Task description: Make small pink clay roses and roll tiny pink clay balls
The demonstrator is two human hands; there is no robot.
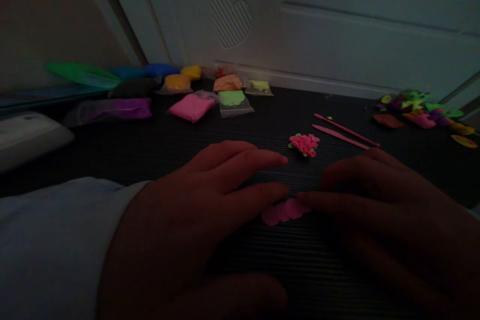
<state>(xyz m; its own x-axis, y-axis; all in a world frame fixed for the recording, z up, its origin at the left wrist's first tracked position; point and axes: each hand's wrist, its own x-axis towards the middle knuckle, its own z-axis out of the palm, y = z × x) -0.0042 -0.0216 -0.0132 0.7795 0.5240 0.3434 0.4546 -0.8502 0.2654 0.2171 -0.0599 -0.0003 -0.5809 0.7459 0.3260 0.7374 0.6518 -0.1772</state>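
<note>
A short row of overlapping flat pink clay discs (284, 211) lies on the dark table. My left hand (202, 205) is spread palm down on its left, the index fingertip just above the row and the thumb lower down. My right hand (390, 210) reaches in from the other side with its index finger stretched onto the right end of the row, which that fingertip partly covers. Neither hand grips anything. Beyond the fingertips sits a small cluster of pink clay roses (305, 144) with bits of green at its edges.
Two pink modelling tools (339, 136) lie behind my right hand. Bags of coloured clay (193, 106) line the back and left, near a white rounded object (32, 137). Several finished-looking clay pieces (423, 110) are heaped at the far right. A white panel (337, 25) with a heart relief rises behind.
</note>
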